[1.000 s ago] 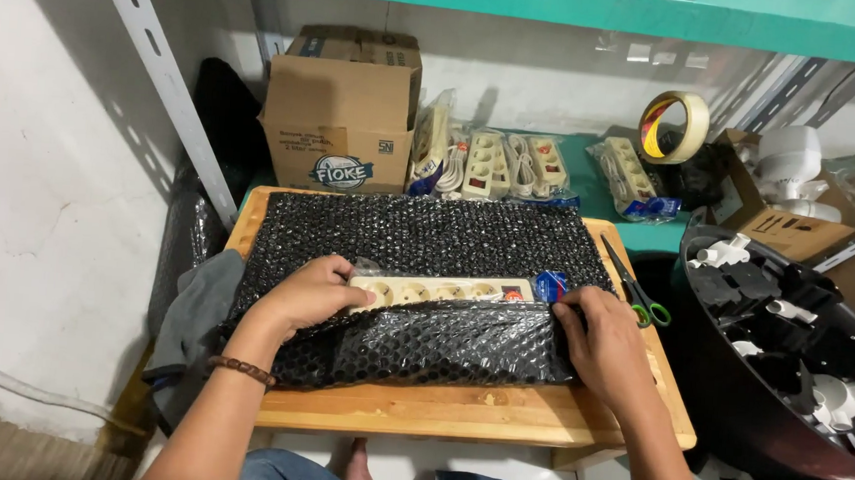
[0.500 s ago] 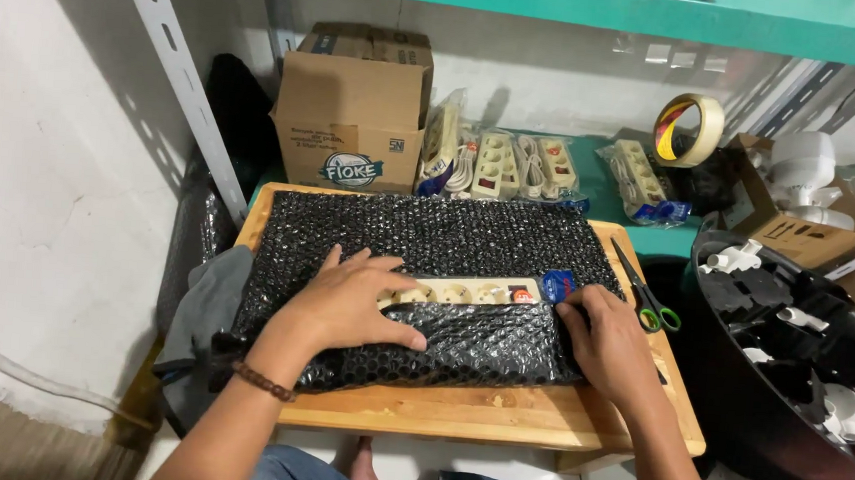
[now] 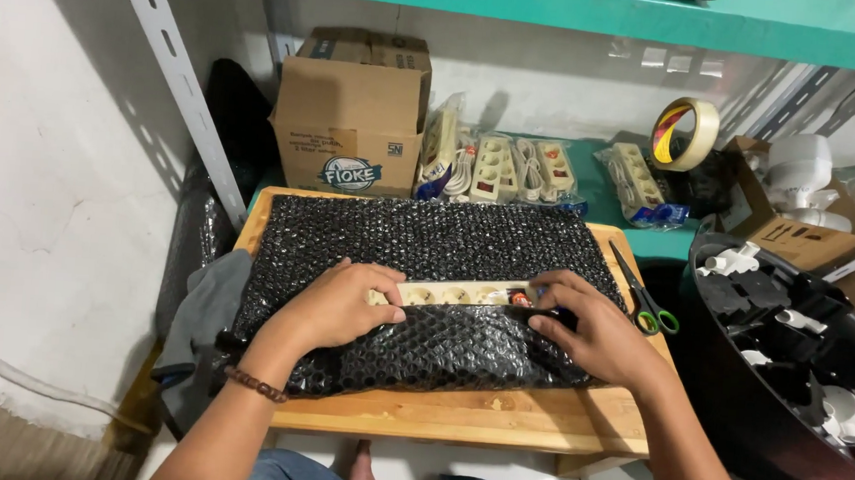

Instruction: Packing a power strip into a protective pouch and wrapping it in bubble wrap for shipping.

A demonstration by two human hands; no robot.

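Cream power strip [image 3: 454, 293] lying flat in the middle of the wooden board [image 3: 475, 419], half hidden under a fold of black bubble wrap [image 3: 427, 245]. Only a thin band of sockets showing, with a small red switch near its 3 o'clock end.

Left hand [image 3: 337, 309] at 9 o'clock of the strip, palm down, fingers spread and lying flat. Pressing on the wrap fold, fingertips touching the strip's edge. Not curled around anything. Bead bracelet [image 3: 257, 384] on that wrist.

Right hand [image 3: 592, 327] at 3 o'clock of the strip, fingers bent a little, resting on the wrap and on the strip's end. Thumb tucked low against the fold; cannot tell if pinching it.

Wrap spread wide over most of the board, reaching up to 12 o'clock.

Scissors [image 3: 644, 297] with green handles at 3 o'clock, just beside the right hand, on the board's edge. Grey cloth [image 3: 204, 307] at 9 o'clock, hanging off the board.

Cardboard box [image 3: 353, 125] at 11 o'clock. More power strips in clear bags [image 3: 498, 165] at 12 o'clock. Tape roll [image 3: 686, 134] at 1 o'clock. Big black tub [image 3: 788, 396] with white and black plastic parts at 3 o'clock, well apart from the strip.
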